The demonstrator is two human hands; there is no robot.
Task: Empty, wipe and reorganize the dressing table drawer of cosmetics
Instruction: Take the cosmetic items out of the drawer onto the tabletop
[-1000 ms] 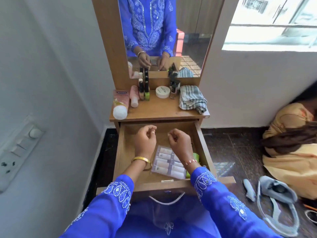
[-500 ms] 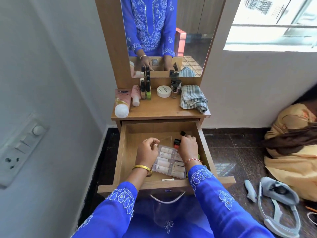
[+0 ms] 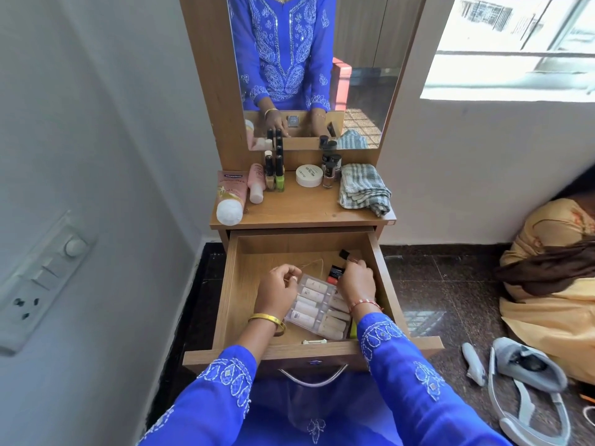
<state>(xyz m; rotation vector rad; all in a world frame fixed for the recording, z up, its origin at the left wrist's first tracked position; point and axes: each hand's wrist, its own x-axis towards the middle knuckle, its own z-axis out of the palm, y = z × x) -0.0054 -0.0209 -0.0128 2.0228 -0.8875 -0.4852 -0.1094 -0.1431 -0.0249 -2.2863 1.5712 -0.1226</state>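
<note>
The wooden drawer (image 3: 230, 294) is pulled open below the dressing table top (image 3: 302, 210). Inside it lies a clear plastic case of cream tubes (image 3: 317, 312). My left hand (image 3: 278, 292) is curled, its fingers together at the case's far left corner. At the drawer's right side, my right hand (image 3: 357, 281) holds a small black-capped bottle (image 3: 345, 254). A black and red stick (image 3: 335, 273) lies just left of that hand. A green item (image 3: 353, 329) is mostly hidden under my right wrist.
On the top stand a big pink tube (image 3: 230, 194), a small pink tube (image 3: 256, 183), nail polish bottles (image 3: 274, 172), a white jar (image 3: 309, 176), small bottles (image 3: 330, 170) and a folded checked cloth (image 3: 363, 189). A headset (image 3: 528, 381) and a fabric bundle (image 3: 553, 284) lie on the floor at right.
Both hands have dropped from above the drawer down into it. The right hand has taken hold of the small black-capped bottle at the drawer's right side.
</note>
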